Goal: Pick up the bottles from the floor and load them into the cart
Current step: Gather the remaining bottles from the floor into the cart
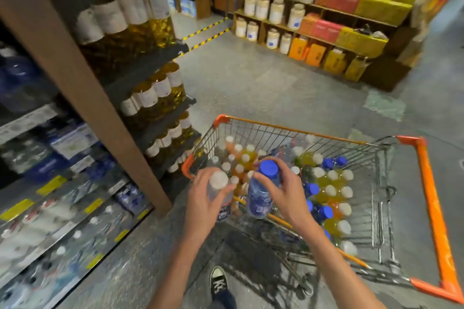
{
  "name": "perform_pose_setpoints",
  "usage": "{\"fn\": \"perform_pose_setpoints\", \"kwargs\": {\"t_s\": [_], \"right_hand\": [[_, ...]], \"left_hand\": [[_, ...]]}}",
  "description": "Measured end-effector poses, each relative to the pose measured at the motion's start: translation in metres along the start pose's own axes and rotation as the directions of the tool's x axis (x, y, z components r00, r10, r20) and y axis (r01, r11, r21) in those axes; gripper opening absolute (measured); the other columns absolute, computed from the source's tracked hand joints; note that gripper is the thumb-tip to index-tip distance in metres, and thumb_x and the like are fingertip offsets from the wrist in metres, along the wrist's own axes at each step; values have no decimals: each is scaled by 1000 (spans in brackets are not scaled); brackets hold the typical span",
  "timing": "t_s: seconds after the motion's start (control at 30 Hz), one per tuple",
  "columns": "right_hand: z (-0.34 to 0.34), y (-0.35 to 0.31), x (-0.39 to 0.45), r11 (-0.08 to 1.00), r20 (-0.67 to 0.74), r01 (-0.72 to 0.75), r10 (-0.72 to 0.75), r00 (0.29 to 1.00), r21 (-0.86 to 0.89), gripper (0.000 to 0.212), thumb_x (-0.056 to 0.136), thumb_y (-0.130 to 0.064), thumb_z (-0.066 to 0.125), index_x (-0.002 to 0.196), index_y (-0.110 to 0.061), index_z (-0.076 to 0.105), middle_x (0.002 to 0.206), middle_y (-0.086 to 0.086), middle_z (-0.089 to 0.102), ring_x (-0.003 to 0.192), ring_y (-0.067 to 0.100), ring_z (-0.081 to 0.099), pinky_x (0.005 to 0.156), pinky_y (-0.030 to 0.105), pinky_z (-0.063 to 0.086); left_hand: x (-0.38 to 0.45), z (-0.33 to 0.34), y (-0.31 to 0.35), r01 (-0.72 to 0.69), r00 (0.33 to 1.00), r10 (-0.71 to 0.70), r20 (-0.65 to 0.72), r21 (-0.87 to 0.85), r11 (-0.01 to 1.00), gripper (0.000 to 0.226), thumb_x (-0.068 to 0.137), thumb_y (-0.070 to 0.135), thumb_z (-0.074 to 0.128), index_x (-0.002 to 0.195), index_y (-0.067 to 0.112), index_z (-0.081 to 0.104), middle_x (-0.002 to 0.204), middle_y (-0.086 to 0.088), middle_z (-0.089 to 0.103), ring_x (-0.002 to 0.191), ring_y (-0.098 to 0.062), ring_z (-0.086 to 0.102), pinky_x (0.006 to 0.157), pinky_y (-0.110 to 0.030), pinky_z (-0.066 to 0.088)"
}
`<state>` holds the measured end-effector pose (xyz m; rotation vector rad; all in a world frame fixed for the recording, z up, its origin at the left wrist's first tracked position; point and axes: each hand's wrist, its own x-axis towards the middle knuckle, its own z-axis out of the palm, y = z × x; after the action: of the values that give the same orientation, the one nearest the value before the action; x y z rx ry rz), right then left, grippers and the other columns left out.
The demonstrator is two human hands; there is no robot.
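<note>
Your left hand (204,202) grips a white-capped bottle (219,193) and your right hand (281,189) a blue-capped bottle (262,189), both upright over the cart (431,198) rim at lower centre, their labels blurred.

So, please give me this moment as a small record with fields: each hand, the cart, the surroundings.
left hand: holds white-capped bottle upright
right hand: holds blue-capped water bottle upright
position: both bottles above the near edge of the cart
shopping cart: orange-trimmed wire basket, many bottles standing inside
left side: oil bottles on shelves
</note>
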<state>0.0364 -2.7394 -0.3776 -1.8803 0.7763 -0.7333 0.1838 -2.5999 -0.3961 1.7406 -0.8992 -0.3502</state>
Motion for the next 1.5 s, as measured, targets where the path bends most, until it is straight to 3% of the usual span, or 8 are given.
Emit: {"fn": "perform_pose_setpoints", "kwargs": {"t_s": [0.3,0.4,0.63,0.77,0.93,1.0,1.23,1.5], "right_hand": [[-35,34,89,987,-193,-159,151,969,-26,46,64,-45,85,105,-38,67,99,-23,70,94,-10,65,81,8,49],[-40,57,121,977,-164,-207,196,967,-53,56,60,-49,88,111,-32,71,103,-19,72,99,-2,67,88,18,54],[-42,120,198,964,-81,-254,247,966,-79,53,65,-33,93,113,-22,74,105,-17,70,100,-1,65,86,5,47],[-34,153,232,959,-81,-285,284,955,6,41,69,-26,91,104,-24,71,98,-14,72,94,2,66,87,22,55],[-25,191,257,961,-126,-272,277,952,58,37,75,-26,88,102,-27,63,98,-18,66,92,-2,63,85,23,52],[-25,213,262,944,-104,-322,327,939,67,39,75,-25,88,103,-25,60,104,-11,67,96,9,65,86,28,53],[-42,272,253,852,-60,-476,475,878,-218,37,81,-16,81,104,-14,51,104,5,60,98,27,60,77,25,39],[-63,264,258,854,107,-238,321,941,-462,27,85,-9,73,107,-12,59,112,7,63,106,26,58,93,41,48]], "left_hand": [[111,46,-31,-10,990,-1,142,75,997,55,84,56,66,124,19,59,123,3,58,115,-13,56,98,-31,46],[135,70,-45,50,986,-67,155,110,993,52,84,48,69,127,19,59,126,4,56,117,-13,54,99,-31,46],[174,137,-74,144,968,-182,172,212,966,53,81,41,76,127,21,60,123,9,63,111,-8,57,95,-33,51],[182,177,-80,203,952,-250,178,246,948,54,81,37,77,131,25,58,129,12,60,115,-4,54,95,-23,46],[167,220,-98,284,890,-354,287,257,924,52,87,8,70,127,38,56,134,12,55,113,-12,63,97,-39,54],[160,237,-104,237,885,-342,315,328,915,53,85,18,74,133,30,56,139,9,53,123,-12,55,104,-37,49],[147,267,-114,4,839,-286,462,521,853,63,81,38,76,138,23,54,145,10,48,137,-11,38,109,-35,42],[154,274,-107,-9,849,-256,463,496,868,60,83,32,76,137,21,52,142,6,49,136,-13,39,109,-32,39]]}}
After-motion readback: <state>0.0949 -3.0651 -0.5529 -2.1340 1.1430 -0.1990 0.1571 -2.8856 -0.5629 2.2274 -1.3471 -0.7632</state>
